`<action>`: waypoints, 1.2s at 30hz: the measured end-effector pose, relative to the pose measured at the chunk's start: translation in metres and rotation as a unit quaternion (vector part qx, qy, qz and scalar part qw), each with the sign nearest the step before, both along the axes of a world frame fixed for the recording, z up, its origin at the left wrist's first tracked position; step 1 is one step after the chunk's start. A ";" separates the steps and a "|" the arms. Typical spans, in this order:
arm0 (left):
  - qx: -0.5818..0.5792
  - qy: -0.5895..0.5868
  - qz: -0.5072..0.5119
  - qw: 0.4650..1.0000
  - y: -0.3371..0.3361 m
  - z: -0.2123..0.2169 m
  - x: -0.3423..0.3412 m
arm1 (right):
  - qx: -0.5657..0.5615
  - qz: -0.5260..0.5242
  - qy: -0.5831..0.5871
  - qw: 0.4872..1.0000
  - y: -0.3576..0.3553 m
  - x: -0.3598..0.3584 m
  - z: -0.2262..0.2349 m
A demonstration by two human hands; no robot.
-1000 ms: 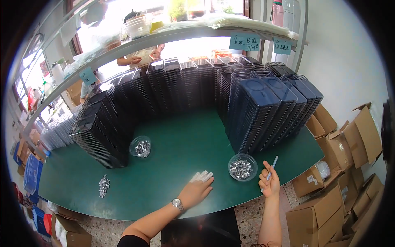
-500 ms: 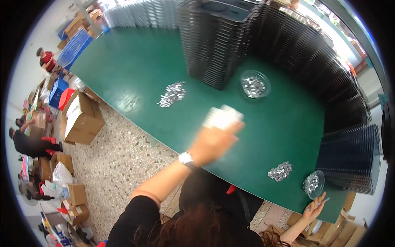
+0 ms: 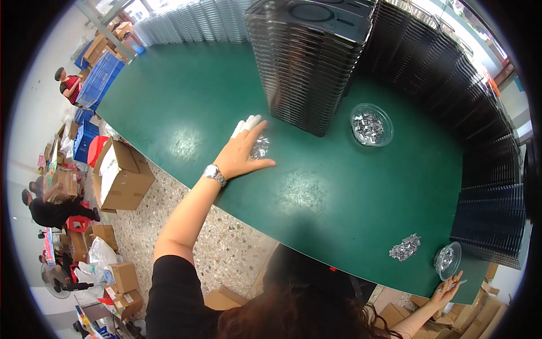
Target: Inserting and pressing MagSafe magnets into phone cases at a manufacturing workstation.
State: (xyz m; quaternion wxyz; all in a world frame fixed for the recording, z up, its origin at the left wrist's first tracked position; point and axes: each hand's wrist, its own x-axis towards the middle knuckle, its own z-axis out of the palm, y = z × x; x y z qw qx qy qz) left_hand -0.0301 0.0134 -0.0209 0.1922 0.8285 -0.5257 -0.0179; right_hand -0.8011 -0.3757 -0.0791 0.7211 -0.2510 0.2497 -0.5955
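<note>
My left hand (image 3: 240, 148) lies palm down over the green table with fingers stretched and thumb apart, white covers on several fingertips. It partly hides a small pile of silver metal pieces (image 3: 261, 148) beside its thumb; I see nothing gripped. At the far right, by the table end, my right hand (image 3: 446, 291) is small in view, its fingers bent round a thin pale stick (image 3: 462, 282). It rests just below a clear round bowl (image 3: 454, 248) of silver pieces. Left of that bowl lies another silver pile (image 3: 405, 248).
A tall stack of black trays (image 3: 307, 79) rises at the back middle. To its right stand a clear bowl (image 3: 388, 131) of silver pieces and rows of black trays (image 3: 429, 73). Clear trays (image 3: 192, 25) line the far edge. Left of the table is an open cardboard box (image 3: 132, 178).
My left hand has moved left and farther away, onto the silver pile, and its fingers have spread. My right hand stays by the bowl. The view has shifted slightly.
</note>
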 end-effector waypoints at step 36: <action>-0.080 0.028 -0.301 0.950 -0.163 0.002 -0.227 | 0.039 -0.005 -0.181 0.983 0.037 0.058 0.030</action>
